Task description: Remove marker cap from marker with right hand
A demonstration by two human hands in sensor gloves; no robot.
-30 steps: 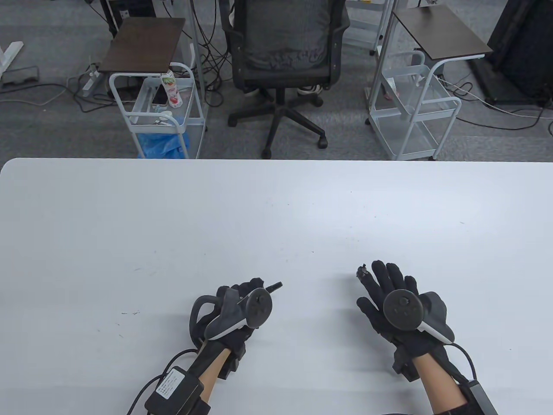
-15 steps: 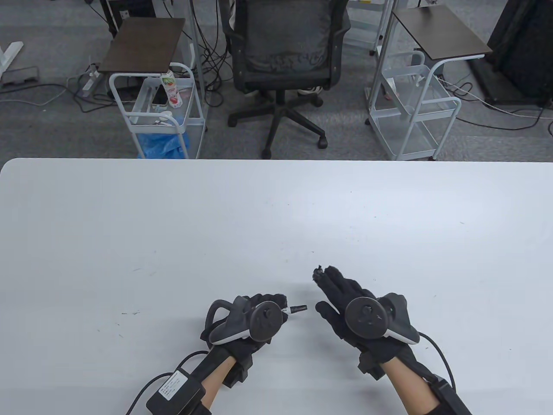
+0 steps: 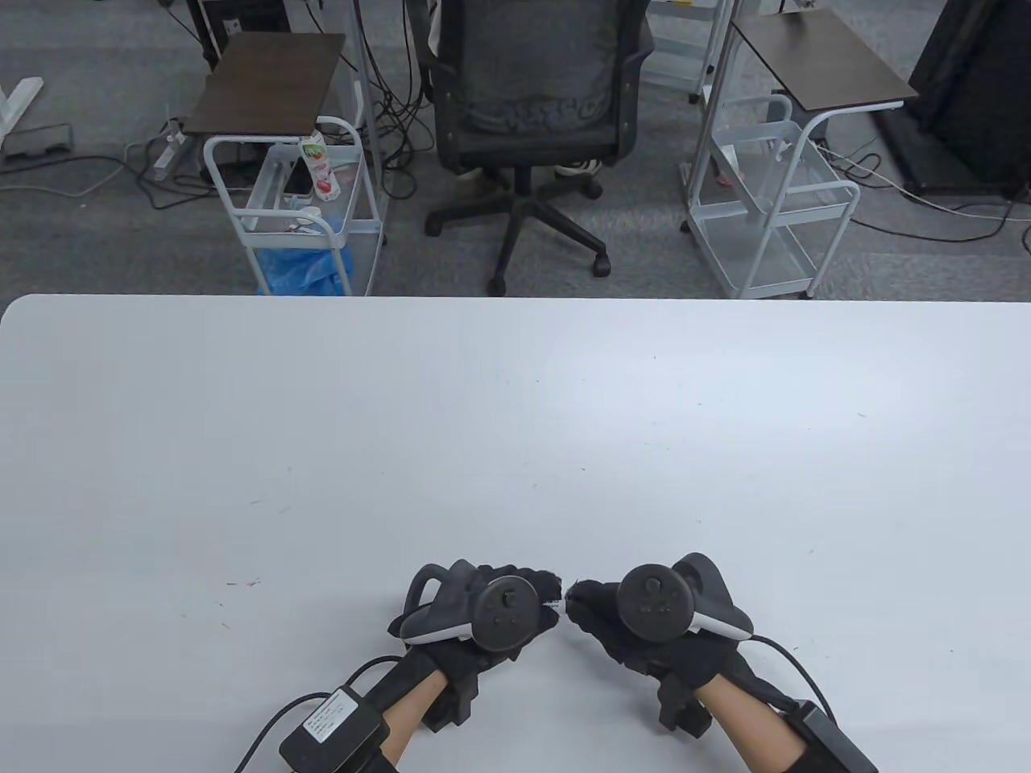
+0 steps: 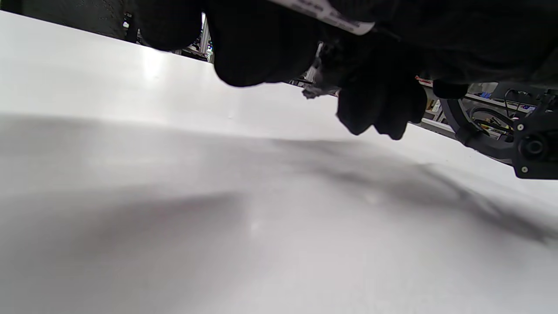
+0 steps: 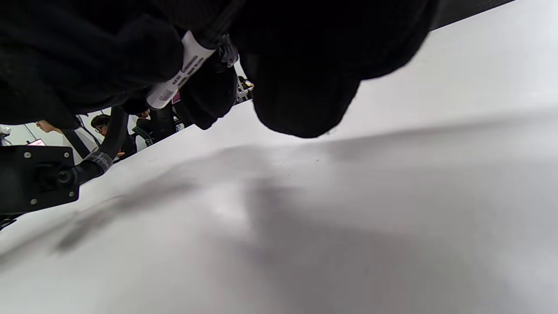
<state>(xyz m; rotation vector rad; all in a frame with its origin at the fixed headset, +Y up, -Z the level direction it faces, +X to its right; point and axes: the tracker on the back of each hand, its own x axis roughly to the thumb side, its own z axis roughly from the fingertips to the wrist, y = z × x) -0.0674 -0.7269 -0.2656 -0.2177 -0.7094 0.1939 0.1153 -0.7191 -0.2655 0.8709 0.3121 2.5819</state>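
Observation:
The marker (image 3: 554, 601) is a white barrel with black print, held level just above the white table (image 3: 515, 419) near its front edge. Only a sliver of it shows between the hands in the table view. My left hand (image 3: 538, 589) grips the barrel. My right hand (image 3: 581, 605) is curled around the marker's right end, and the cap is hidden inside its fingers. In the right wrist view the printed barrel (image 5: 178, 75) runs from the left hand's fist into my right fingers (image 5: 305, 87). In the left wrist view the barrel (image 4: 327, 9) shows at the top edge.
Beyond the table's far edge stand an office chair (image 3: 532, 105), a white cart with a carton and a blue bag (image 3: 294, 217) at the left, and a second white cart (image 3: 773, 209) at the right. Cables run back from both wrists.
My right hand has moved left and towards me, from open fingers to a curl around the marker's tip end. My left hand has shifted slightly right and nearer with the marker.

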